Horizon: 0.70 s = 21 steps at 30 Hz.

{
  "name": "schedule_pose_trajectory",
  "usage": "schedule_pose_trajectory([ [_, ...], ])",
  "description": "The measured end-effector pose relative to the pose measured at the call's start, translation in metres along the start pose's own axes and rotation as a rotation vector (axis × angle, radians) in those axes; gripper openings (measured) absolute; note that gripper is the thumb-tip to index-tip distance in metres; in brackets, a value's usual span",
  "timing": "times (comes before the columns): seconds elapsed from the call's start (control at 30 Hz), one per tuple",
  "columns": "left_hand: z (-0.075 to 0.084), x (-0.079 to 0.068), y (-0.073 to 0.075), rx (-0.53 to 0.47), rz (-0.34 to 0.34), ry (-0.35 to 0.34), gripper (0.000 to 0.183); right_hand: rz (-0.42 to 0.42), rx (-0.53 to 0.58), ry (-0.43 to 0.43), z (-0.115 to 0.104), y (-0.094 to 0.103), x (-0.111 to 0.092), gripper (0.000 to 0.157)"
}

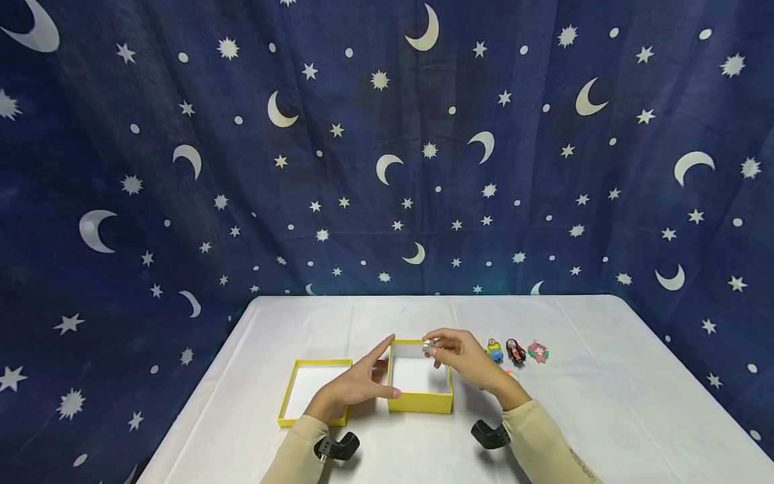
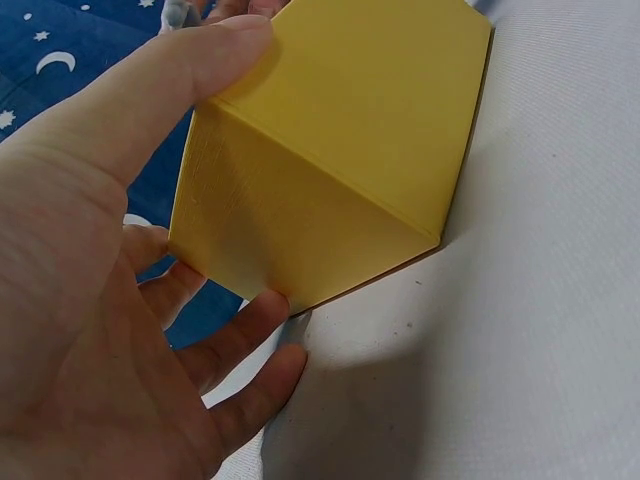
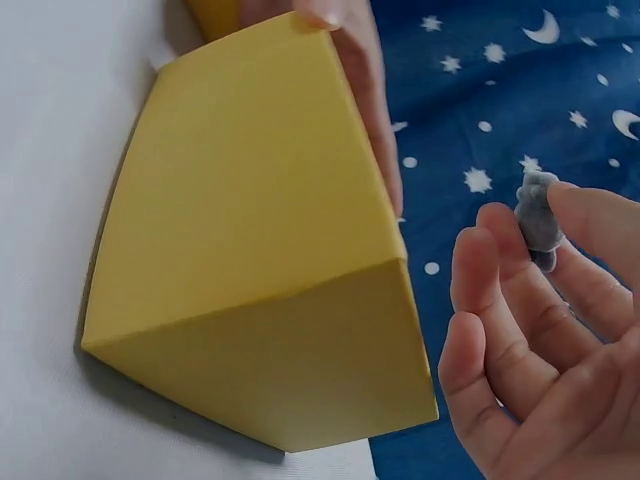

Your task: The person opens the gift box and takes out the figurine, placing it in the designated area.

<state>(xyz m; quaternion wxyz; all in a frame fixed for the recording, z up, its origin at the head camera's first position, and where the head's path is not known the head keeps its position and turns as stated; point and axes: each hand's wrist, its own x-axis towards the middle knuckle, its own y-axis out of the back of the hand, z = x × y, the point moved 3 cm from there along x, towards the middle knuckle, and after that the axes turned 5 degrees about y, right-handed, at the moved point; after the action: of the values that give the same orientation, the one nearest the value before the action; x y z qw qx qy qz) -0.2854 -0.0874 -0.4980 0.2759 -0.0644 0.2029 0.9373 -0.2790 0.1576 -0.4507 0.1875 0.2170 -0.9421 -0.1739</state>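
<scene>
A yellow box with a white inside stands uncovered on the table. My left hand holds its left side, with the thumb on the near top edge and the other fingers along the side wall. Above the box's far right part, my right hand pinches a small grey figurine between thumb and fingertips. The figurine's finer details are too small to tell. To the right lie a yellow-and-blue minion figure, a dark-haired doll figure and a pink star-shaped figure.
A shallow yellow-rimmed lid lies left of the box, partly behind my left forearm. Something small and orange shows beside my right wrist, mostly hidden. The white-covered table meets a dark blue star-and-moon curtain at the back.
</scene>
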Motion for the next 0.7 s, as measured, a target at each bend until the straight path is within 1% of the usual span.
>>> schedule_pose_trajectory([
  [0.1, 0.0, 0.001, 0.0, -0.011, 0.007, 0.002, 0.11, 0.023, 0.025, -0.004, 0.001, 0.005, -0.003, 0.034],
  [0.27, 0.001, 0.0, 0.0, -0.002, 0.013, 0.005, 0.11, 0.044, 0.057, -0.014, -0.003, 0.01, -0.005, 0.035],
  [0.47, 0.002, -0.001, 0.0, -0.006, 0.012, 0.008, 0.11, 0.104, 0.037, 0.006, -0.008, 0.017, -0.008, 0.032],
  [0.7, 0.001, -0.001, 0.001, 0.011, 0.015, 0.006, 0.11, 0.149, 0.051, -0.015, -0.007, 0.022, -0.012, 0.03],
])
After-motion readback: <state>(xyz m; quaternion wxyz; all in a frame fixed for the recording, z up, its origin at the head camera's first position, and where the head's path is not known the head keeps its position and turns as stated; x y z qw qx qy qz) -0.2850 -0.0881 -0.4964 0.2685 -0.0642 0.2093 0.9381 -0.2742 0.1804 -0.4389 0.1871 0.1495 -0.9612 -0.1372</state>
